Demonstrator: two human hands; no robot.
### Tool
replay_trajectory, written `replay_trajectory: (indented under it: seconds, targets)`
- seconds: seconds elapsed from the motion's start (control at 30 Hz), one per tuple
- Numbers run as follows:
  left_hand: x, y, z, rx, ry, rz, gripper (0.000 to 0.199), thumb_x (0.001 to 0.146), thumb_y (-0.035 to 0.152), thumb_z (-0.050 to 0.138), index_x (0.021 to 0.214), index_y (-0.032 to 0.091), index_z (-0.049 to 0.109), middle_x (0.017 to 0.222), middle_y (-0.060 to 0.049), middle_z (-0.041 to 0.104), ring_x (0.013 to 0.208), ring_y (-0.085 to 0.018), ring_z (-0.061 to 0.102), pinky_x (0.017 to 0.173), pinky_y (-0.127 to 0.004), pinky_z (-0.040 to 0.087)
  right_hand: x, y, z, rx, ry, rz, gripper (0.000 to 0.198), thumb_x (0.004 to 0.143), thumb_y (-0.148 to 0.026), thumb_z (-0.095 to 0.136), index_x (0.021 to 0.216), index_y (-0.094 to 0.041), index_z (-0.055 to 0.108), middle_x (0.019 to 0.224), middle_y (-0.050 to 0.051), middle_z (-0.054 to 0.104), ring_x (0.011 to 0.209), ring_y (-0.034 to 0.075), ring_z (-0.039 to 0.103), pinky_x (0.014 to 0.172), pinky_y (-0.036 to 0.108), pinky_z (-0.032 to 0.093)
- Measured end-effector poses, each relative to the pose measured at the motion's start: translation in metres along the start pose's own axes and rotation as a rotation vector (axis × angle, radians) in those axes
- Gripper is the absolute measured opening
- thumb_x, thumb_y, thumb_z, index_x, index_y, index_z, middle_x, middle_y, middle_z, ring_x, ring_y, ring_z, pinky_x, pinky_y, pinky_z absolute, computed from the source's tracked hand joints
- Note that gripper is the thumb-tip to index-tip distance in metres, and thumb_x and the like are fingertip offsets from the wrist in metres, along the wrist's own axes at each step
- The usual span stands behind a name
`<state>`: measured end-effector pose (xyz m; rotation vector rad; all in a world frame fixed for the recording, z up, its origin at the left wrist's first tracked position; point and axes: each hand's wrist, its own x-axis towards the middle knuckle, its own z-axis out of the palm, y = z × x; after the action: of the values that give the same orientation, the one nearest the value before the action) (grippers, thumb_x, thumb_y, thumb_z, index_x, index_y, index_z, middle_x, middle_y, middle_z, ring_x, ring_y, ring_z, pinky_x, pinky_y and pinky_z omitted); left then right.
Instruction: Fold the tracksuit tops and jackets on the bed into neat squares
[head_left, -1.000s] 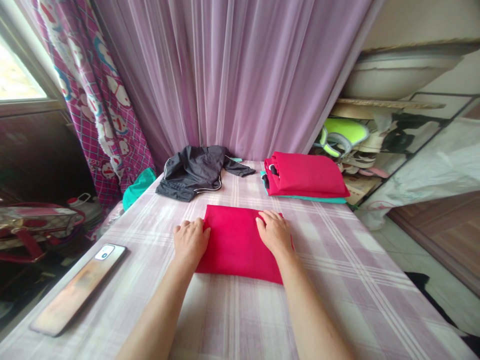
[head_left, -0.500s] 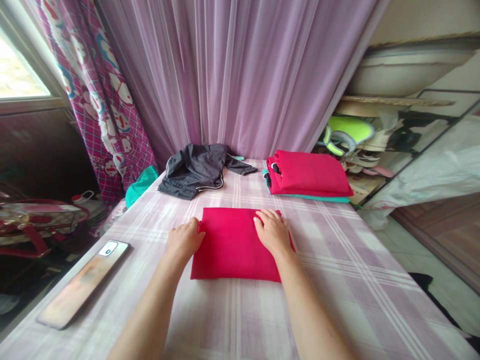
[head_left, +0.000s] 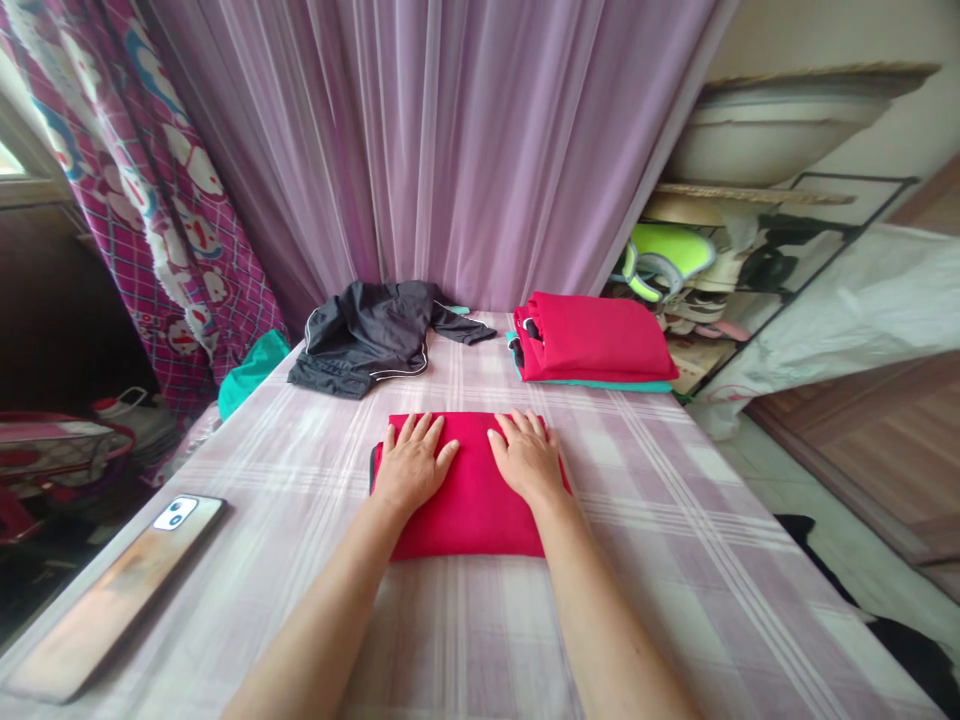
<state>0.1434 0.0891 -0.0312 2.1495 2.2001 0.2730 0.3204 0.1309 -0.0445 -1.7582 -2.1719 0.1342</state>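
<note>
A red garment (head_left: 469,510), folded into a flat rectangle, lies on the table in front of me. My left hand (head_left: 414,462) rests flat on its left half, fingers spread and pointing away from me. My right hand (head_left: 526,456) lies flat on its right half, fingers also apart. Both palms touch the top of the cloth, and neither hand grips it. A dark edge peeks out at the folded garment's left side, beside my left hand.
A crumpled black garment with white piping (head_left: 367,335) lies at the back left. Folded red and teal clothes (head_left: 596,340) are stacked at the back right. A phone (head_left: 120,600) lies near the left edge of the checked tablecloth (head_left: 675,590). Beyond the right edge stands a shelf with shoes.
My left hand has moved from the garment's left edge onto its top and spread flat. My right hand stays on the right half, pressed flat. The view has shifted slightly right.
</note>
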Motion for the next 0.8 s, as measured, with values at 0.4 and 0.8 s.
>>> replay_trajectory:
  seconds: [0.4,0.8]
  targets:
    - [-0.002,-0.003,-0.001,-0.041,0.002,-0.023,0.054,0.099,0.047,0.032,0.147,0.026,0.043,0.156,-0.007,0.04,0.146,-0.028,0.03,0.118,-0.054,0.024,-0.012,0.008,-0.005,-0.016,-0.037,0.049,0.052,0.099,-0.043,0.035,0.144,-0.023,0.05,0.154,0.011,0.041,0.142,0.032,0.034,0.111,0.056,0.03]
    - [-0.013,-0.006,-0.002,-0.078,0.151,0.028,0.044,0.099,0.034,0.035,0.133,0.021,0.059,0.142,-0.008,0.057,0.135,-0.028,0.047,0.114,-0.052,0.034,-0.052,0.043,0.002,-0.012,0.02,0.038,0.049,0.1,-0.032,0.029,0.145,-0.026,0.047,0.155,0.005,0.04,0.141,0.019,0.037,0.111,0.041,0.032]
